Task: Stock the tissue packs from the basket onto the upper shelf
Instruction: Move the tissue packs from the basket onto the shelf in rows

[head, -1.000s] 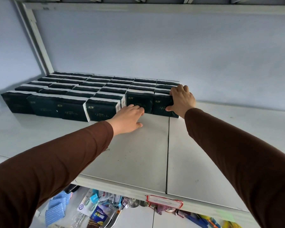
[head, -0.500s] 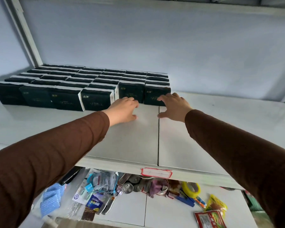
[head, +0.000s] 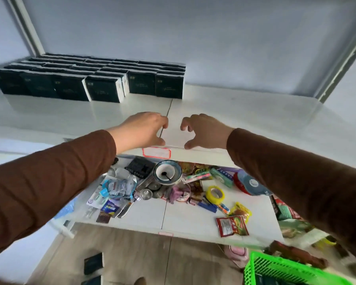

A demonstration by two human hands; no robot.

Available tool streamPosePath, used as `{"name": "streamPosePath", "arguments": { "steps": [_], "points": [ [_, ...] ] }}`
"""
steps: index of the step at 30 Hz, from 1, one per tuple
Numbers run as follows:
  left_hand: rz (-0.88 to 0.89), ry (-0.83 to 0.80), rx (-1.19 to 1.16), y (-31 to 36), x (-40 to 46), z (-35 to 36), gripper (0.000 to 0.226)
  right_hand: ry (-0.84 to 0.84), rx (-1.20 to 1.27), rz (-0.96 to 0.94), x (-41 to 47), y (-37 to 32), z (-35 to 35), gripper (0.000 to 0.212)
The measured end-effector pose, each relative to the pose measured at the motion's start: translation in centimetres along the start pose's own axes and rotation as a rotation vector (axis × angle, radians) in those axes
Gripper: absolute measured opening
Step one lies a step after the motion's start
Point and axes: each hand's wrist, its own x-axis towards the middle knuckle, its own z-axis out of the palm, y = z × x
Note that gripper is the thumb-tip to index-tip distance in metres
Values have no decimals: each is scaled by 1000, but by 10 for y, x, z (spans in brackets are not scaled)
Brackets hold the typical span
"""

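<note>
- Your left hand (head: 141, 129) and right hand (head: 203, 130) have pulled back off the packs; each grip hangs loosely curled, holding nothing.
- Beyond them, the dark tissue packs (head: 103, 89) stand on the white upper shelf (head: 245, 116).
- Below your right hand, the green plastic basket (head: 280, 268) likely comes next.

Dark tissue packs (head: 103, 87) stand in tight rows at the upper shelf (head: 245, 112)'s back-left; green basket (head: 286, 268) below.

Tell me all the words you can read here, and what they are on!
None can be read for sure.
Dark green tissue packs on the white upper shelf: small pale print, too blurred.
Red-edged label on the shelf's front: looks blank or too faint.
Red snack packet and blue card packet on the lower shelf: print too small.
</note>
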Motion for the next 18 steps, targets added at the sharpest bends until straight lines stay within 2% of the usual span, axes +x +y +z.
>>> {"name": "streamPosePath", "arguments": {
  "steps": [5,10,13,18],
  "points": [
    [-21,-55,-55,78,-67,1,47,-21,29,-58,-99,-6,14,55],
    [-19,-129,-120,146,-114,21,37,-32,60,-25,-181,1,38,55],
    [45,-157,-120,178,-131,52,30,-4,132,62,-229,7,71,53],
    [169,-294,-194,262,-135,130,49,-83,205,299,-335,46,152,51]
  ]
}}
